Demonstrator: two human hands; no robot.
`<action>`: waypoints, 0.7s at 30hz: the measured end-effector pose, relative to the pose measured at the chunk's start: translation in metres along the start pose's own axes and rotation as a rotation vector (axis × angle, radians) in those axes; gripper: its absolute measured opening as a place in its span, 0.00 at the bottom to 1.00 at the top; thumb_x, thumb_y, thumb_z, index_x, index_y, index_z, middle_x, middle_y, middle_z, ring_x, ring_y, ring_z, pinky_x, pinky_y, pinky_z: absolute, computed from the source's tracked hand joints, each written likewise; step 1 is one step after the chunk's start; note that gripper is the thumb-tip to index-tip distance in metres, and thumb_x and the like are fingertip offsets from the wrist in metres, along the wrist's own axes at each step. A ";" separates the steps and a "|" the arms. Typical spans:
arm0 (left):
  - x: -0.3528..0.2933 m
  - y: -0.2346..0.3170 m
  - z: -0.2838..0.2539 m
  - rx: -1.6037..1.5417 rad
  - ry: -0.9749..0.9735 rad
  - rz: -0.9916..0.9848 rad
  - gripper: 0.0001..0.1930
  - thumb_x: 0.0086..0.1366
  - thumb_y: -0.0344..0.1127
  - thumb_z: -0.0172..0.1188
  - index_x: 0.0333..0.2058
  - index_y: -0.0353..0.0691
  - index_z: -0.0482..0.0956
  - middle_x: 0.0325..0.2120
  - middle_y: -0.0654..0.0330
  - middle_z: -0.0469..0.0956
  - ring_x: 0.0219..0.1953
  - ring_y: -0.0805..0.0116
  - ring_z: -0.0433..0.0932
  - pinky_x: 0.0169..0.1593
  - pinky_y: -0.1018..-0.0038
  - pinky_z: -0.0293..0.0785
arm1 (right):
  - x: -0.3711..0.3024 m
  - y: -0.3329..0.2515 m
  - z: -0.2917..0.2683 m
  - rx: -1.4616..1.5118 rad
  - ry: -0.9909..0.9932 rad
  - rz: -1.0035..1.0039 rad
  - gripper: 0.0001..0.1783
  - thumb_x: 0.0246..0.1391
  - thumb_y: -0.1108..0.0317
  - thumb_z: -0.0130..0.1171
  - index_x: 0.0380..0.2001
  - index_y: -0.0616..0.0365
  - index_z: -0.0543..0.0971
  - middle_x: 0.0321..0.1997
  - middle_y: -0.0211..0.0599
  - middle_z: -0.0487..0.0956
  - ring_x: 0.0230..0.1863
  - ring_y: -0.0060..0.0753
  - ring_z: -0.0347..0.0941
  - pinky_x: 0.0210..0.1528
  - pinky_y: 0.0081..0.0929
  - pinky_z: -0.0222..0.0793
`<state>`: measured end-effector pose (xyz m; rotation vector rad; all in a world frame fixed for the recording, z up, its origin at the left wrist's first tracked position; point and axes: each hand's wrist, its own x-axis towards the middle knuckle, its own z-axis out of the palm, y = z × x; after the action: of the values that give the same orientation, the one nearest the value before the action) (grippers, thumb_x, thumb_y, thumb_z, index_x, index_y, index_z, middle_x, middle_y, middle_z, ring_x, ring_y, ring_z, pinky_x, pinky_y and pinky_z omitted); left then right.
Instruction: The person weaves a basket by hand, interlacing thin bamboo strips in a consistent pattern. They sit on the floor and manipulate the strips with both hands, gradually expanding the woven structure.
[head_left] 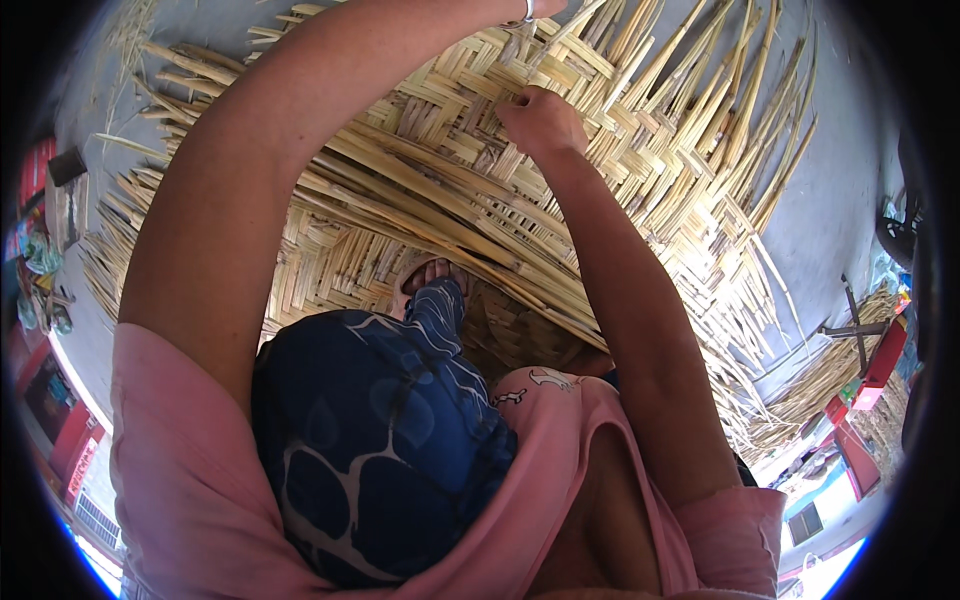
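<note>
A mat of flat, straw-coloured strips (660,150), woven in a zigzag pattern, lies on the floor in front of me. My right hand (545,122) rests on its woven part with the fingers curled closed; what they pinch, if anything, is hidden. At the top edge my left hand (549,8) is mostly cut off, with a pale bangle (528,12) at the wrist, so its fingers do not show. Long loose strips (420,200) lie in a band across the mat, between my right hand and my foot. Unwoven strip ends (740,90) fan out past the weave at the upper right.
My sandalled foot (440,274) stands on the mat beside my bent knee (370,430) in blue patterned cloth. A heap of straw-coloured stalks (825,370) lies at the right, near a dark crossed-bar frame (857,328). Grey floor (850,200) borders the mat; assorted household things line the left.
</note>
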<state>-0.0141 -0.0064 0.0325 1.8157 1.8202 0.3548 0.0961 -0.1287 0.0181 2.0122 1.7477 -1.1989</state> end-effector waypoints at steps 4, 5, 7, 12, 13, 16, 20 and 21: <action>0.012 -0.013 0.009 0.023 0.050 -0.030 0.17 0.50 0.40 0.59 0.37 0.35 0.80 0.38 0.41 0.77 0.45 0.48 0.76 0.50 0.62 0.72 | 0.002 0.002 0.002 0.009 0.014 -0.008 0.17 0.46 0.50 0.53 0.35 0.44 0.81 0.38 0.35 0.81 0.42 0.37 0.76 0.46 0.31 0.70; 0.013 -0.016 0.010 0.049 0.077 -0.058 0.18 0.50 0.41 0.59 0.37 0.35 0.80 0.38 0.41 0.78 0.45 0.48 0.76 0.50 0.62 0.72 | 0.003 0.002 0.003 0.020 0.014 -0.008 0.16 0.46 0.50 0.53 0.35 0.44 0.81 0.38 0.35 0.81 0.42 0.36 0.76 0.45 0.31 0.70; 0.011 -0.016 0.007 0.075 0.071 -0.098 0.18 0.51 0.42 0.59 0.37 0.35 0.81 0.37 0.42 0.78 0.45 0.48 0.76 0.49 0.62 0.72 | 0.004 0.005 0.002 0.043 0.016 -0.009 0.16 0.46 0.51 0.53 0.33 0.44 0.81 0.35 0.34 0.81 0.41 0.35 0.76 0.45 0.31 0.70; 0.014 -0.014 0.005 0.096 0.003 -0.053 0.17 0.53 0.40 0.56 0.36 0.35 0.81 0.38 0.42 0.78 0.46 0.49 0.76 0.50 0.62 0.72 | -0.002 0.009 0.001 0.092 0.013 -0.103 0.16 0.46 0.52 0.51 0.30 0.50 0.78 0.19 0.26 0.78 0.24 0.22 0.75 0.32 0.26 0.69; 0.015 -0.011 0.008 0.094 0.035 -0.017 0.16 0.53 0.39 0.55 0.36 0.35 0.81 0.39 0.43 0.78 0.46 0.49 0.76 0.50 0.62 0.71 | -0.001 0.009 0.000 0.080 0.000 -0.103 0.16 0.46 0.52 0.51 0.30 0.50 0.78 0.19 0.26 0.78 0.24 0.22 0.75 0.32 0.26 0.69; 0.010 0.006 0.011 0.107 0.046 0.081 0.15 0.53 0.37 0.54 0.36 0.36 0.81 0.39 0.43 0.78 0.46 0.49 0.76 0.50 0.62 0.71 | 0.002 0.007 -0.002 0.049 -0.020 -0.089 0.16 0.46 0.53 0.51 0.31 0.51 0.78 0.19 0.26 0.78 0.25 0.22 0.75 0.32 0.26 0.69; 0.005 0.017 0.005 0.130 -0.061 0.116 0.15 0.53 0.35 0.53 0.37 0.36 0.81 0.39 0.42 0.77 0.45 0.48 0.76 0.49 0.61 0.71 | 0.012 0.007 0.004 -0.009 0.022 -0.079 0.16 0.46 0.52 0.50 0.30 0.50 0.78 0.19 0.25 0.78 0.25 0.21 0.75 0.33 0.25 0.69; 0.006 0.015 0.007 0.125 -0.066 0.113 0.15 0.53 0.35 0.53 0.37 0.36 0.81 0.39 0.42 0.77 0.45 0.48 0.76 0.49 0.61 0.71 | 0.014 0.007 0.006 -0.029 0.038 -0.080 0.15 0.46 0.52 0.50 0.30 0.50 0.78 0.19 0.25 0.78 0.25 0.21 0.75 0.33 0.25 0.69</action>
<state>0.0027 -0.0009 0.0344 1.9966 1.7334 0.2246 0.0994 -0.1248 0.0020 1.9790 1.8692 -1.1582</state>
